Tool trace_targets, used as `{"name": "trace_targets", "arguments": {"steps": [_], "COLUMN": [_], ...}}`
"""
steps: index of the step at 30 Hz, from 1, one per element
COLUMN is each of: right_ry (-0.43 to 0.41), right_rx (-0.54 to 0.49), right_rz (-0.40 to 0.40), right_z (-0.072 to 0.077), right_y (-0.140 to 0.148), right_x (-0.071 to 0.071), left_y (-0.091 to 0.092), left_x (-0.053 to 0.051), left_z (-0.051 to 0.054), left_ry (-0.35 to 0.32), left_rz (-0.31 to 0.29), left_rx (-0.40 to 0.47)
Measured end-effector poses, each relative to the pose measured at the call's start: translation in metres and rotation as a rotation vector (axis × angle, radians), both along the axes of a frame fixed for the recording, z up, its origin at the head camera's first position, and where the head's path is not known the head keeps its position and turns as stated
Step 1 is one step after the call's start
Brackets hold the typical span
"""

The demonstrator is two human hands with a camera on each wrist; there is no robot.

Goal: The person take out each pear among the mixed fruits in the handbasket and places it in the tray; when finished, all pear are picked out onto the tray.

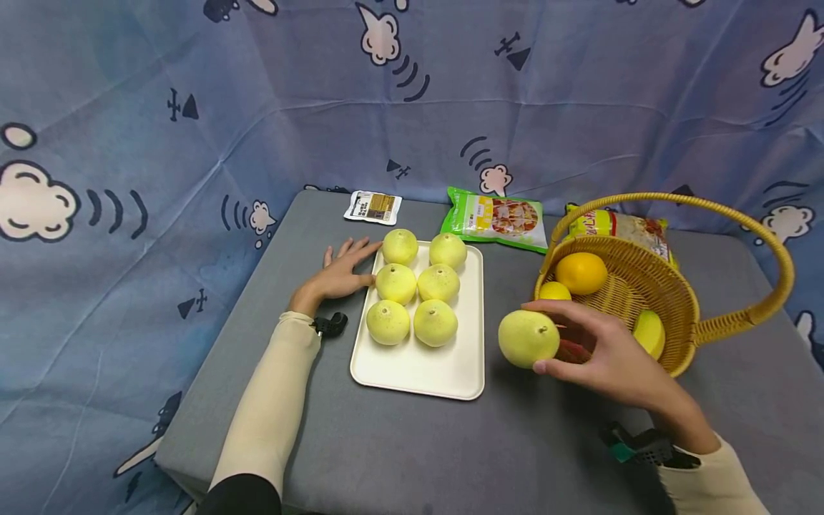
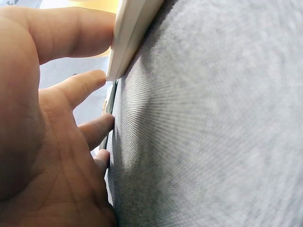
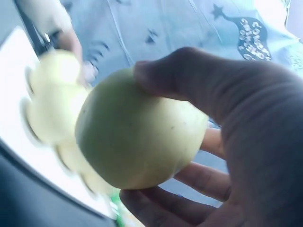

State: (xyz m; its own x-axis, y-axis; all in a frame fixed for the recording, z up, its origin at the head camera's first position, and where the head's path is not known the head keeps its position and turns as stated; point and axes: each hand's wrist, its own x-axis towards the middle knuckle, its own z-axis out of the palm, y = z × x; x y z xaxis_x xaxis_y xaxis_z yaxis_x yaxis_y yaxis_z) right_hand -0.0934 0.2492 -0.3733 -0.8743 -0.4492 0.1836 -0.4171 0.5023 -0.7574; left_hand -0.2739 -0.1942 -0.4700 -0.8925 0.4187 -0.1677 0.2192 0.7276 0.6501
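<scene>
My right hand (image 1: pixel 601 354) holds a round, speckled yellow-green pear (image 1: pixel 528 339) between thumb and fingers, over the grey table to the right of the tray. In the right wrist view the thumb lies on one side of this pear (image 3: pixel 139 132) and the fingertips on the other. More such pears (image 1: pixel 435 322) stand in two columns on a white rectangular tray (image 1: pixel 418 372), whose front part is bare. At the tray's left edge rests my left hand (image 1: pixel 341 272), fingers spread. The left wrist view shows a finger and thumb against the tray's rim (image 2: pixel 124 42).
Just behind my right hand stands a yellow wicker basket (image 1: pixel 682 315) with a tall handle. It holds an orange (image 1: pixel 581 273), a lemon (image 1: pixel 554 291) and a yellow-green fruit (image 1: pixel 649 334). Along the back lie a green food packet (image 1: pixel 496 218), a yellow packet (image 1: pixel 621 227) and a small white sachet (image 1: pixel 373 207).
</scene>
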Motion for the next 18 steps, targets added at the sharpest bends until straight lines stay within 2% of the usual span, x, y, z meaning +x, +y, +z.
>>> {"name": "trace_targets", "arguments": {"steps": [3, 7, 12, 15, 18], "right_ry": [-0.073, -0.125, -0.176, -0.185, -0.157], "right_rx": [-0.029, -0.062, -0.133, -0.164, -0.173], "right_rz": [0.085, 0.158, 0.237, 0.286, 0.327], "right_z": [-0.009, -0.024, -0.041, -0.05, -0.06], "right_y": [-0.016, -0.034, -0.057, -0.071, -0.085], "right_x": [-0.001, -0.003, -0.004, -0.003, -0.002], "left_y": [0.0, 0.0, -0.002, -0.004, -0.005], "left_x": [-0.001, -0.001, -0.006, -0.01, -0.009], "left_z": [0.0, -0.002, -0.012, -0.02, -0.018], "left_ry": [0.001, 0.003, 0.014, 0.029, 0.029], "left_rz": [0.0, -0.004, -0.009, -0.012, -0.012], "left_rx": [-0.002, -0.003, 0.028, 0.049, 0.056]}}
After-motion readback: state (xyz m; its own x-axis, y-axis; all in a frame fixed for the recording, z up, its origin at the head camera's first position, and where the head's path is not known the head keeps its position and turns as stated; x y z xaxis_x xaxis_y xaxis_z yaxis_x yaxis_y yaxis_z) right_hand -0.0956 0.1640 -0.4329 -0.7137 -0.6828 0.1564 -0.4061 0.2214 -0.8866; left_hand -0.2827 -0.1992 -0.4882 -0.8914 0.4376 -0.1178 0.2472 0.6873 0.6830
